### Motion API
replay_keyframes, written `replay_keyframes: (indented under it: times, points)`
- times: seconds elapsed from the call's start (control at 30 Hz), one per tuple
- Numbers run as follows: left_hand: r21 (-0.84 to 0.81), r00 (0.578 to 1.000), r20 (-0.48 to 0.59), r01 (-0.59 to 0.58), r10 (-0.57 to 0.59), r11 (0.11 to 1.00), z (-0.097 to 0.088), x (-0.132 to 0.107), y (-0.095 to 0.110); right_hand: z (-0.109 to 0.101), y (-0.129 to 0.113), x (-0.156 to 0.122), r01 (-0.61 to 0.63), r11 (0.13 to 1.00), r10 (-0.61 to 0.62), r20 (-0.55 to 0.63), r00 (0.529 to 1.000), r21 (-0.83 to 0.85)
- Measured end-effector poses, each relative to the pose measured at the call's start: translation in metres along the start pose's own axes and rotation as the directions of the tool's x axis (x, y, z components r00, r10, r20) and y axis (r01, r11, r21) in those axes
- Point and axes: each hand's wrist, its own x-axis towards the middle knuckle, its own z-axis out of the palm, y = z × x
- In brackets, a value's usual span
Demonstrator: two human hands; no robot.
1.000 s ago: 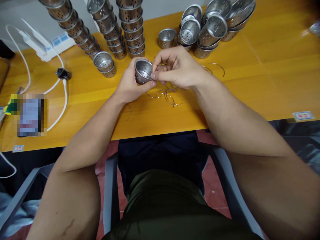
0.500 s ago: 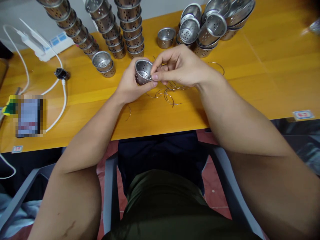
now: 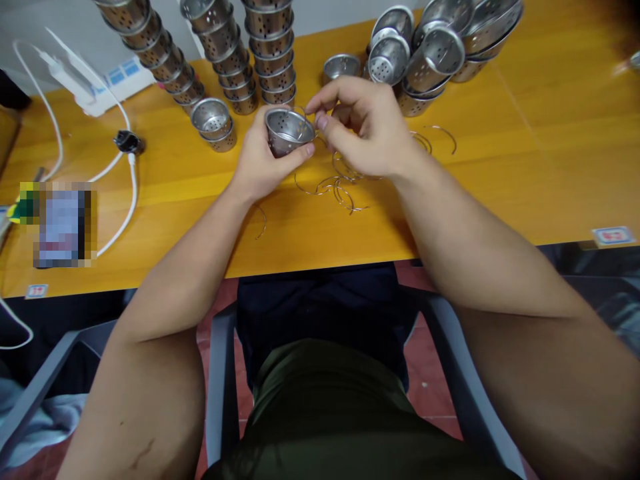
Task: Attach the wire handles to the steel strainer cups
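My left hand [image 3: 257, 157] is wrapped round a small perforated metal strainer cup [image 3: 287, 133], its mouth tilted up toward me. At the cup's right rim, my right hand [image 3: 363, 127] is closed, thumb and forefinger pinching a thin bent wire [image 3: 303, 111]. Part of that wire shows above the rim; whether its end sits in a hole is too small to tell. Beneath and beside my right hand, several loose curved wires [image 3: 345, 193] lie on the wooden table [image 3: 475, 193].
Tall stacks of strainer cups [image 3: 273, 60] rise at the back left, with a short stack [image 3: 214, 125] in front. More cups [image 3: 433, 60] are heaped at the back right. A power strip [image 3: 117, 87], white cables and a blurred phone [image 3: 63, 227] lie to the left.
My right hand has shifted from the cup's inner wall up and outward past its right rim. The cup has turned slightly in my left hand, and the camera view has moved a little.
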Motion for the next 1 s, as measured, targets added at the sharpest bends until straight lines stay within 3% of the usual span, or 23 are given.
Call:
replay_keyframes:
  times: [0.17, 0.43, 0.6, 0.83, 0.93, 1.0]
  points:
    - [-0.001, 0.999, -0.03, 0.035, -0.035, 0.999, -0.003, -0.001, 0.01, -0.007, 0.008, 0.003, 0.101, 0.989, -0.099, 0.026, 0.995, -0.111]
    - [-0.051, 0.997, -0.003, 0.075, -0.075, 0.996, 0.0, -0.003, 0.015, -0.003, 0.02, 0.002, -0.04, 0.999, 0.046, 0.201, 0.978, -0.036]
    - [-0.046, 0.999, 0.025, 0.026, -0.025, 0.999, 0.001, -0.004, 0.012, -0.006, 0.025, 0.003, 0.011, 0.999, 0.004, 0.278, 0.961, -0.052]
    - [-0.111, 0.999, -0.034, -0.038, 0.034, 0.993, 0.009, -0.005, -0.013, -0.021, 0.006, 0.001, 0.14, 0.961, -0.091, 0.203, 0.975, -0.24]
    - [-0.133, 0.999, -0.044, 0.014, -0.02, 0.991, 0.013, -0.004, -0.039, -0.043, 0.015, 0.006, 0.132, 0.908, -0.132, 0.028, 0.991, -0.397]
    - [-0.132, 0.996, -0.061, 0.059, -0.068, 0.989, 0.015, -0.002, -0.055, -0.062, 0.031, 0.012, -0.016, 0.887, -0.048, -0.126, 0.991, -0.461]
